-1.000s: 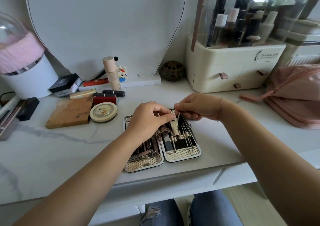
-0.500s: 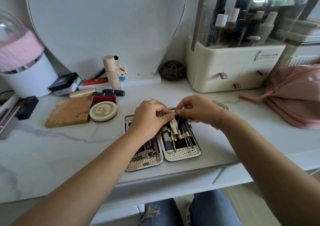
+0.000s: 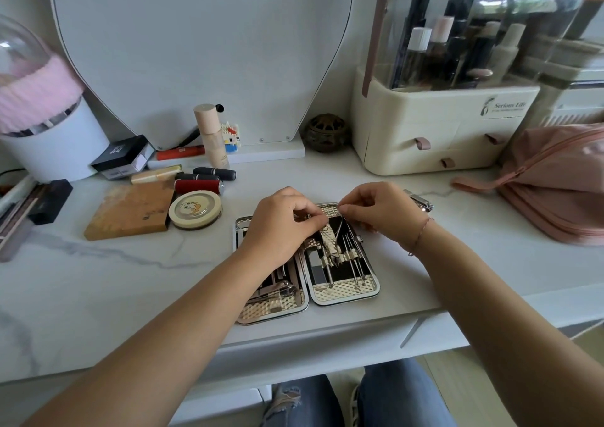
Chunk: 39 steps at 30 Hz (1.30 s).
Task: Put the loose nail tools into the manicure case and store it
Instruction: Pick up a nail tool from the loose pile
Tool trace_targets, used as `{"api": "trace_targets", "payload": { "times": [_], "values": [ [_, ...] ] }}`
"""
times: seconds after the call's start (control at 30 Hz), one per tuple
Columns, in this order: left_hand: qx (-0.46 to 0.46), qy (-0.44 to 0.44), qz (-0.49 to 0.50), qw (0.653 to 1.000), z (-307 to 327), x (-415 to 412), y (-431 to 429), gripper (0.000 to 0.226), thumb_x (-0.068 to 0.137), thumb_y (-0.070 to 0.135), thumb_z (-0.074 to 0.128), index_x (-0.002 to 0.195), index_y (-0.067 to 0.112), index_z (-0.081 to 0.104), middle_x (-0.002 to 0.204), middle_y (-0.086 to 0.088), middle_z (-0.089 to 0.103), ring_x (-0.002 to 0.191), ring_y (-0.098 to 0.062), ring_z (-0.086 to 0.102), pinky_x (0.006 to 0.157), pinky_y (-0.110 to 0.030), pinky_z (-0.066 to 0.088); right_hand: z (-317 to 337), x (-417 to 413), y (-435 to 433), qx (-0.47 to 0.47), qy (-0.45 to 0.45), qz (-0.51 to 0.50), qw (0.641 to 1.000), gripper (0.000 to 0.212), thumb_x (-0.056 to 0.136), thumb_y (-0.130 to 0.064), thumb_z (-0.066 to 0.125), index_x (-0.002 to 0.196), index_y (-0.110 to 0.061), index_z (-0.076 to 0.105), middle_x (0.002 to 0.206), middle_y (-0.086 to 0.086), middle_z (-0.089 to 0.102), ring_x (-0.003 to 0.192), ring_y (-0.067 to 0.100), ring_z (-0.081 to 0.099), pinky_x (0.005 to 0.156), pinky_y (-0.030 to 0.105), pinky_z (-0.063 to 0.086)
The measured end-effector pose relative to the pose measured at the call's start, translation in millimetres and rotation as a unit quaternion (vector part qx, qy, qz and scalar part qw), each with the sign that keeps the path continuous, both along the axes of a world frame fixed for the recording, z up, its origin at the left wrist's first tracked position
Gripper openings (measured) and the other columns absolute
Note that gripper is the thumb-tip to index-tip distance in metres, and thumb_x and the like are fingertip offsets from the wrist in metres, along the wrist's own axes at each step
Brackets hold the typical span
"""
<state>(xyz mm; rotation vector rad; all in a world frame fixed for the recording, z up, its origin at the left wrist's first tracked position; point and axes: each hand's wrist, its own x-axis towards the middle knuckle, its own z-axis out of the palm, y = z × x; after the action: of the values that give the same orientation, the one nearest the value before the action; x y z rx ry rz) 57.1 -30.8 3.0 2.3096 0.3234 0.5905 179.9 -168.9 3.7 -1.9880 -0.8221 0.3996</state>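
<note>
Fingers of the right hand (image 3: 379, 212) pinch a thin tool (image 3: 340, 228), threading it under the strap (image 3: 328, 242) of the manicure case (image 3: 343, 294). Beside them, the left hand (image 3: 281, 227) fingers apparently grip that strap.

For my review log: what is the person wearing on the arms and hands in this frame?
Both forearms are bare, with no sleeves in view. The right hand has a thin reddish cord bracelet at its wrist. The left hand and its wrist carry nothing. No gloves, watch or rings show.
</note>
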Motion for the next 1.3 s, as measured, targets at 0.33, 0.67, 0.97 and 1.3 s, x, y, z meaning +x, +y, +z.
{"api": "trace_targets", "payload": {
  "times": [0.33,0.67,0.97,1.3],
  "values": [
    [-0.012,0.006,-0.005,1.0,-2,2,-1,0.01,0.076,0.029,0.073,0.083,0.022,0.074,0.081,0.007,0.061,0.074,-0.002,0.055,0.061,-0.003,0.036,8,-10,0,-0.034,-0.078,0.028,0.996,0.009,0.078,-0.03,0.071,0.08,-0.022,0.072,0.057,-0.004,0.05,0.05,0.007,0.04,0.055,0.026,0.035],
    [-0.068,0.031,-0.019,0.997,9,-1,11,0.01,0.085,0.026,0.065,0.093,0.025,0.071,0.087,0.012,0.069,0.081,0.0,0.061,0.072,-0.012,0.045,20,-26,9,-0.118,-0.096,0.04,0.988,0.019,0.071,-0.034,0.077,0.084,-0.022,0.071,0.061,-0.008,0.042,0.052,0.005,0.038,0.044,0.01,0.031],
    [-0.066,0.059,-0.044,0.995,6,-4,19,0.01,0.085,0.023,0.064,0.092,0.029,0.07,0.078,0.019,0.066,0.074,0.006,0.06,0.072,-0.018,0.047,23,-23,14,-0.126,-0.022,0.05,0.991,0.008,0.073,-0.018,0.077,0.075,-0.014,0.07,0.032,-0.022,0.042,0.039,-0.008,0.044,0.039,0.008,0.029],
    [-0.073,0.049,-0.053,0.995,3,-6,22,0.016,0.085,0.017,0.064,0.092,0.03,0.07,0.085,0.016,0.068,0.082,0.0,0.062,0.081,-0.027,0.052,22,-19,16,-0.14,0.01,0.037,0.989,0.014,0.068,-0.021,0.081,0.071,-0.012,0.071,0.048,-0.012,0.052,0.05,0.001,0.045,0.051,0.013,0.032]
  ]
}}
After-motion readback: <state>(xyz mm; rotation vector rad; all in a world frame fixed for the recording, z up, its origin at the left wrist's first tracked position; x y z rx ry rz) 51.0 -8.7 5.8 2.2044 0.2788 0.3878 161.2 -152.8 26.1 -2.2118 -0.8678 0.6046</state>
